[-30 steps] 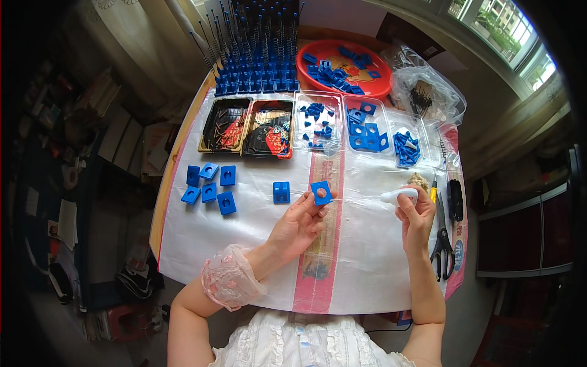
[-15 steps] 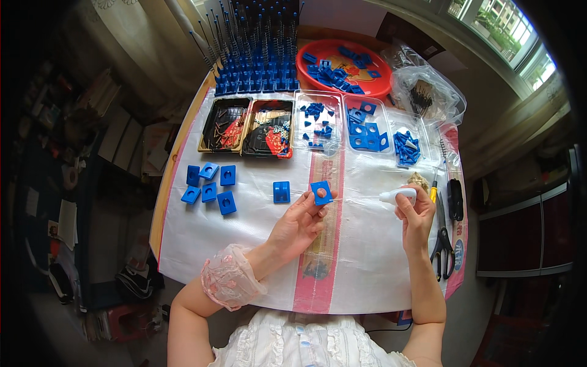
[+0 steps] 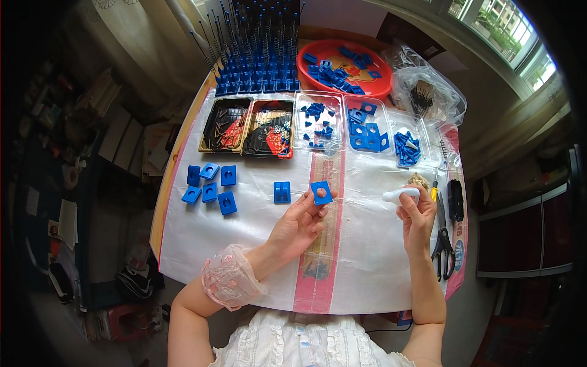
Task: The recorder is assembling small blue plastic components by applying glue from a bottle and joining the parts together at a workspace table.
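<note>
Between the thumb and fingers of my left hand (image 3: 298, 225) is a flat blue plastic plate with a round hole (image 3: 321, 193), held just above the table. My right hand (image 3: 417, 214) is closed around a small white squeeze bottle (image 3: 400, 195), its narrow nozzle pointing left and apart from the plate. Left of the held plate lies a blue plastic block (image 3: 282, 192). Farther left, several loose blue pieces with round holes (image 3: 210, 192) form a small group.
Behind my hands stand two black trays (image 3: 244, 154) of small metal parts and clear trays (image 3: 342, 145) of blue parts. Farther back are upright blue assemblies with springs (image 3: 257, 76) and a red basin (image 3: 386, 92). Black scissors (image 3: 447, 252) lie at the right edge.
My right hand has shifted slightly to the right with the bottle, away from the plate. My left hand and the plate stay nearly still.
</note>
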Demonstrator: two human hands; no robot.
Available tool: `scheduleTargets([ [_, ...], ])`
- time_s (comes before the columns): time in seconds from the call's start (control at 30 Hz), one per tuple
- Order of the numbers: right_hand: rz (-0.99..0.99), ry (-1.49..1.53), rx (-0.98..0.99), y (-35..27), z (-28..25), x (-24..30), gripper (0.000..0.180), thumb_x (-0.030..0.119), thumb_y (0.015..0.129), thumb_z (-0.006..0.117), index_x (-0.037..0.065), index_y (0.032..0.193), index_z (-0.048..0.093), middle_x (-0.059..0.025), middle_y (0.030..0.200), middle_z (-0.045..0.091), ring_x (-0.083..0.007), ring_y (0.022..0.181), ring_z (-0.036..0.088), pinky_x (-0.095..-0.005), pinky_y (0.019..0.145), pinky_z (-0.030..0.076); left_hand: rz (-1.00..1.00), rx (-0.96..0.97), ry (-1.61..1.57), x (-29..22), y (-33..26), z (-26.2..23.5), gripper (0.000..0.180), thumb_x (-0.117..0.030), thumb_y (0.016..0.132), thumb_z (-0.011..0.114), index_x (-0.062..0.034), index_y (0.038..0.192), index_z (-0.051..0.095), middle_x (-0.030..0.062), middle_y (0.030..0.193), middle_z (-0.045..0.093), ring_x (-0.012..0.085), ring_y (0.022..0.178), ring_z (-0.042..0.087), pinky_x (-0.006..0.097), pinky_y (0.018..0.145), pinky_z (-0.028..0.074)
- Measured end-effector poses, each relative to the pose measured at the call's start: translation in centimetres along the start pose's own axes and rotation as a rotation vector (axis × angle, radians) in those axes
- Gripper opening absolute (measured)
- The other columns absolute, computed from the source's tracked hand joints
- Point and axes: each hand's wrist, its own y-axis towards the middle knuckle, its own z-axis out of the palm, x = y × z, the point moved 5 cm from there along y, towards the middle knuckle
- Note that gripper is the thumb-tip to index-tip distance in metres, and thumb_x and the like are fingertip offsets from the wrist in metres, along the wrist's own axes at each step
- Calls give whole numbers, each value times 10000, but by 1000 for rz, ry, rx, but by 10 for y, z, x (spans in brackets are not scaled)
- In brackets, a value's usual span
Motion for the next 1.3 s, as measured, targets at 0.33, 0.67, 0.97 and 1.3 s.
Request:
scheduleTargets([
  [0.33,184,325,16,7,-1,-7,191,206,957,610,72,1091,589,-30,815,622,-70,611,511,-204,541,382,-23,-37,-81,-5,-1,-2,201,-304,999,543,-133,1096,587,24,1270,560,68,819,450,179,636,394],
  [0.67,174,360,99,13,-13,-26,231,187,927,666,59,1086,557,-63,890,653,-125,798,605,-262,663,478,-46,-44,-100,-3,-1,-2,207,-319,995,553,-138,1093,578,22,1250,563,62,813,456,182,639,402],
  [0.97,-55,-96,86,17,-9,-14,354,42,844,730,28,1153,556,-104,984,697,-178,917,662,-297,806,517,-40,-39,-84,-1,-3,-2,213,-327,993,555,-140,1095,574,31,1249,570,59,805,458,183,641,404],
  [1.3,-277,-602,41,17,-6,-15,298,74,828,752,47,1001,511,-86,963,729,-152,843,674,-275,777,500,-54,-31,-84,2,-3,-2,324,-301,1001,540,-87,1243,514,36,1226,562,71,806,468,198,638,405],
])
